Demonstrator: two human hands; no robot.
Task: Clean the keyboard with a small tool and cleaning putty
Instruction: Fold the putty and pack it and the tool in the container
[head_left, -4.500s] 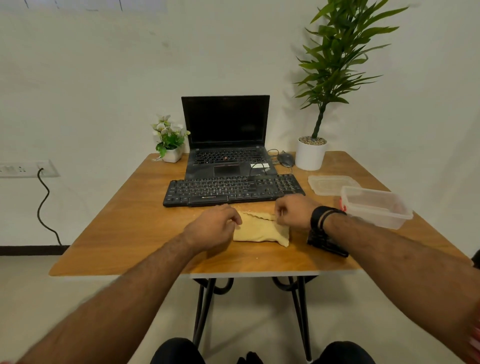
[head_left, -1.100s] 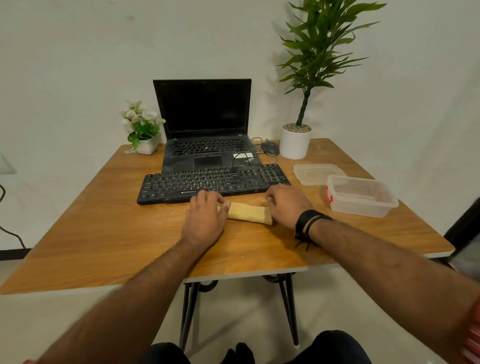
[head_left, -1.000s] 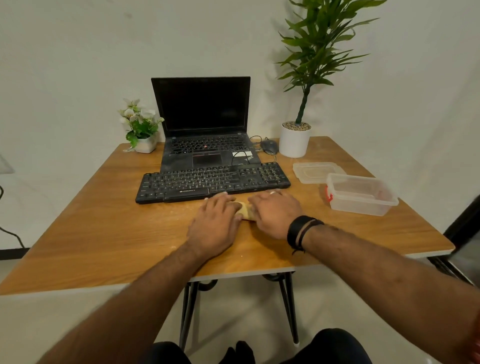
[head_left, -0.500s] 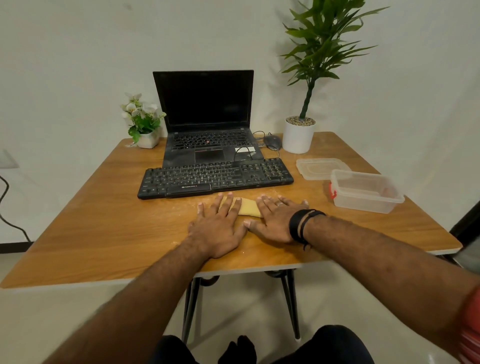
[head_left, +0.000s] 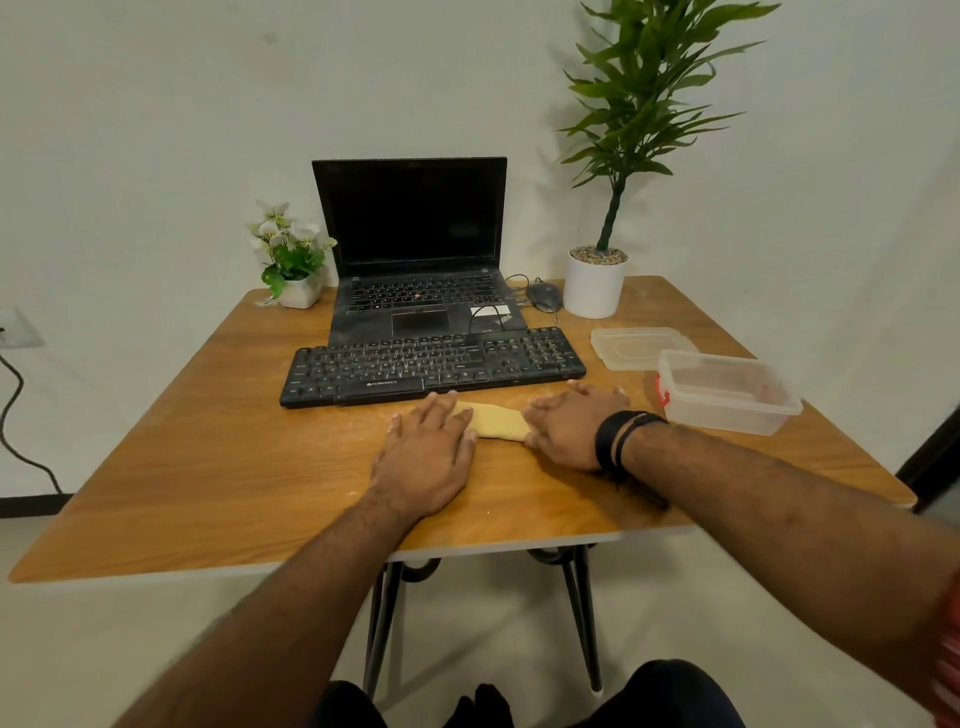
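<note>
Both the left hand (head_left: 423, 457) and right hand (head_left: 569, 423) press flat, fingers straight, on a yellow putty roll (head_left: 496, 421) lying on the counter (head_left: 208, 467) beside the keyboard (head_left: 431, 364).

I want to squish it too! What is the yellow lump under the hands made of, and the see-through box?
The yellow lump looks like soft, matte putty or dough: it lies rolled into a smooth log. The see-through box looks like thin glossy plastic: the table shows through its walls.

1 head-worn view looks forward and down from the near edge of the tabletop (head_left: 208, 483), facing the laptop (head_left: 415, 260) at its far side, close above the forearms.
</note>
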